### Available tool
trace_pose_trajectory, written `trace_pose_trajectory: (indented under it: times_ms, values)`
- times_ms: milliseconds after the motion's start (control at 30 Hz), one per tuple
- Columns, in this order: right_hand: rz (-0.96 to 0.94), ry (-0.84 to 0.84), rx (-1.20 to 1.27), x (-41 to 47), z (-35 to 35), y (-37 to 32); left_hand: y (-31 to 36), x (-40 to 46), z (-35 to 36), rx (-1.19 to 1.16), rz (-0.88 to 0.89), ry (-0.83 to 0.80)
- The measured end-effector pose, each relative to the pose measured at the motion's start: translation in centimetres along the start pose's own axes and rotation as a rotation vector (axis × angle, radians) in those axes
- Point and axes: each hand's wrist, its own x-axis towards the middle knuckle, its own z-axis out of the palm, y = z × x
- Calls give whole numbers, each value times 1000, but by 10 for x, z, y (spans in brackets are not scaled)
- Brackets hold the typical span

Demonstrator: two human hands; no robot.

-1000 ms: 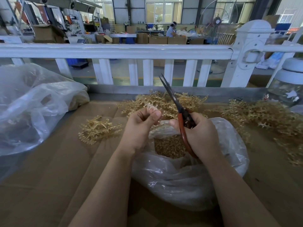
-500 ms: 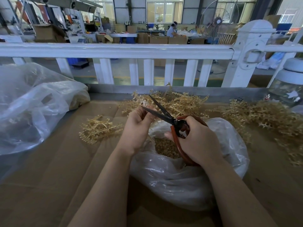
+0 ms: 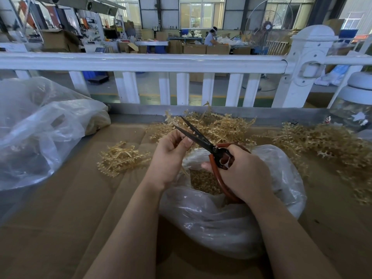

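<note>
Right hand (image 3: 244,174) gripping scissors (image 3: 203,140) (blades apart), left hand (image 3: 171,156) pinching sprig

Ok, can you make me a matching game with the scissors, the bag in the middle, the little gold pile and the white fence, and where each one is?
1. scissors
2. middle bag
3. little gold pile
4. white fence

a. on the cardboard, left of the left hand, which pinches a gold sprig
b. behind everything, at the far edge
c. in the right hand, blades open
d. under both hands, gold bits inside

Pairs: 1-c, 2-d, 3-a, 4-b.
</note>
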Motion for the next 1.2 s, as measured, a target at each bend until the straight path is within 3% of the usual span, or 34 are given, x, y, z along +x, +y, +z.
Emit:
trace_pose_trajectory:
  times_ms: [833, 1000, 1200]
  values:
    - [-20, 49, 23, 0, 1, -1, 6, 1, -4, -95, 27, 24]
    - [-31, 55, -14, 0, 0, -3, 4, 0, -7, 35, 3, 14]
    - [-35, 48, -2, -1, 0, -2, 4, 0, -7, 27, -4, -9]
